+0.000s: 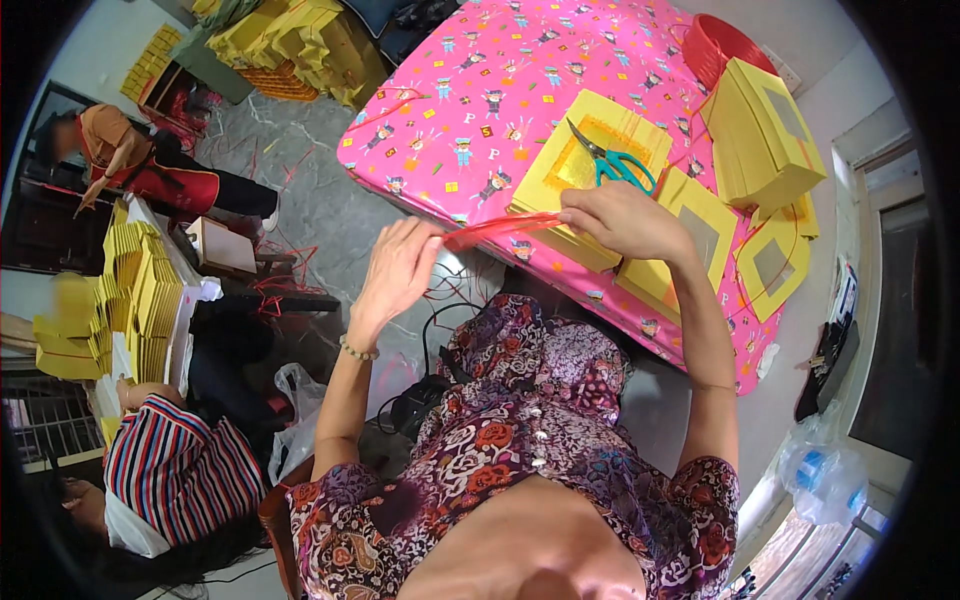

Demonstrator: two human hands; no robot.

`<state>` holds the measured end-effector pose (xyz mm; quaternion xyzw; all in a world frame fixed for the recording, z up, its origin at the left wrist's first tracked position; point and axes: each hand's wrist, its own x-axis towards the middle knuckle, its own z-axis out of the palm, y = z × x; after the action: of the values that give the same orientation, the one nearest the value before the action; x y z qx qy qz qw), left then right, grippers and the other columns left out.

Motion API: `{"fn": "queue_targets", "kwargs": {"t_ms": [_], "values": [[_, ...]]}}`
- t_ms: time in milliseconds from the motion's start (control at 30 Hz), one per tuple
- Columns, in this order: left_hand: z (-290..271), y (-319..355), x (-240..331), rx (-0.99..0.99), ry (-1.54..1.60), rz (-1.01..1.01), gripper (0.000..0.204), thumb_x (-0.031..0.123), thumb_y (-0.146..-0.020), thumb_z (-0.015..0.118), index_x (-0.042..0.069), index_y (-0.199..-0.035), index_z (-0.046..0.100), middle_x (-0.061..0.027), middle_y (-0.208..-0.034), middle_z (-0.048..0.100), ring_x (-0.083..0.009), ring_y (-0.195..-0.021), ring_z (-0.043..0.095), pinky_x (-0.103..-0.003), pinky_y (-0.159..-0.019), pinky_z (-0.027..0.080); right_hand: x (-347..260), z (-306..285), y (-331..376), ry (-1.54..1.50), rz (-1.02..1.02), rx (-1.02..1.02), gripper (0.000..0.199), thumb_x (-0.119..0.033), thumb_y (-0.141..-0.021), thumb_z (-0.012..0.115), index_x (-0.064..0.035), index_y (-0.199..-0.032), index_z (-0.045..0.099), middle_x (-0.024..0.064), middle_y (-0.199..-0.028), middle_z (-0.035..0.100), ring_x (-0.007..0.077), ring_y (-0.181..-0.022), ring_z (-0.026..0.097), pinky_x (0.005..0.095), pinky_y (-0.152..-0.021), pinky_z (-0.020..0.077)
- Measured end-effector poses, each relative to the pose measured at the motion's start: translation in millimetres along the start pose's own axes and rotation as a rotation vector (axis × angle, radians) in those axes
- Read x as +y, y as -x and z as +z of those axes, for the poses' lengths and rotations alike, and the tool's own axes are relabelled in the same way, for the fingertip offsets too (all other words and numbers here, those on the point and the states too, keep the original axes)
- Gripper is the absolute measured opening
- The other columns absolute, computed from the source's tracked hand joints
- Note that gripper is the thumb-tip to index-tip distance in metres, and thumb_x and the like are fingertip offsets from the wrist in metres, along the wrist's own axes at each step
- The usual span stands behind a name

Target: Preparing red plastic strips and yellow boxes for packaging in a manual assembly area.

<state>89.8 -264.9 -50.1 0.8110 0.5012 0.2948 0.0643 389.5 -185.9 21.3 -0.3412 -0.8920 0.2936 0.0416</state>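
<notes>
Head cam: 1 red strip (505, 229), axis approx. L–R, R end fwd; L hand (400, 265) & R hand (625, 222) pinched on it; 1 pr. scissors (606, 158).

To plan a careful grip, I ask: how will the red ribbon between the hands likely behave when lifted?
Probably floppy: the red ribbon bunches between the left hand and right hand. It looks thin, so likely light; its sheen suggests it may be slippery.
</notes>
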Motion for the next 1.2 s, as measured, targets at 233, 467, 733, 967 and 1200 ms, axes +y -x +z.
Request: {"fn": "queue_targets", "kwargs": {"t_ms": [233,467,733,967,1200], "values": [[28.2,-36.0,60.0,-0.267,0.414,-0.099,0.019,0.014,-0.091,0.051,0.000,-0.103,0.047,-0.0209,-0.074,0.058,-0.0410,-0.068,0.058,-0.046,-0.058,0.044,-38.1,15.9,-16.7,0.011,-0.049,-0.023,0.030,-0.031,-0.092,0.048,-0.0031,-0.092,0.059,0.0217,-0.080,0.062,0.0390,-0.080,0.060,0.0481,-0.071,0.0442],[20.8,-21.4,44.3,-0.373,0.246,-0.184,0.013,0.007,-0.089,0.048,0.004,-0.102,0.047,-0.0180,-0.075,0.060,-0.0399,-0.067,0.059,-0.046,-0.056,0.044,-10.3,0.2,0.0,0.004,-0.058,-0.070,0.030,-0.031,-0.095,0.047,-0.0036,-0.088,0.055,0.0193,-0.065,0.053,0.0359,-0.064,0.056,0.0451,-0.059,0.0396],[27.1,-19.7,39.0,-0.449,0.527,-0.104,0.016,0.015,-0.095,0.045,0.002,-0.100,0.053,-0.0134,-0.074,0.061,-0.0309,-0.067,0.061,-0.039,-0.059,0.046,-16.5,3.1,0.6,0.091,0.015,-0.079,0.031,-0.033,-0.093,0.048,-0.0036,-0.086,0.055,0.0191,-0.069,0.057,0.0371,-0.071,0.058,0.0483,-0.063,0.0409],[28.9,-33.7,51.5,-0.510,0.798,-0.247,0.027,0.025,-0.100,0.040,0.002,-0.097,0.055,0.0000,-0.066,0.049,-0.0090,-0.058,0.045,-0.028,-0.053,0.040,-18.4,8.4,-0.2,0.037,-0.101,0.109,0.029,-0.030,-0.094,0.050,-0.0028,-0.083,0.051,0.0176,-0.065,0.053,0.0363,-0.065,0.056,0.0446,-0.058,0.0397],[40.3,-28.3,54.9,-0.361,1.224,-0.452,0.029,0.026,-0.102,0.038,0.002,-0.099,0.054,0.0060,-0.066,0.041,-0.0048,-0.058,0.037,-0.022,-0.051,0.031,-5.1,7.9,8.7,-0.071,-0.076,0.506,0.023,-0.023,-0.091,0.056,-0.0011,-0.088,0.059,0.0151,-0.076,0.056,0.0301,-0.073,0.058,0.0389,-0.063,0.0446]]}}
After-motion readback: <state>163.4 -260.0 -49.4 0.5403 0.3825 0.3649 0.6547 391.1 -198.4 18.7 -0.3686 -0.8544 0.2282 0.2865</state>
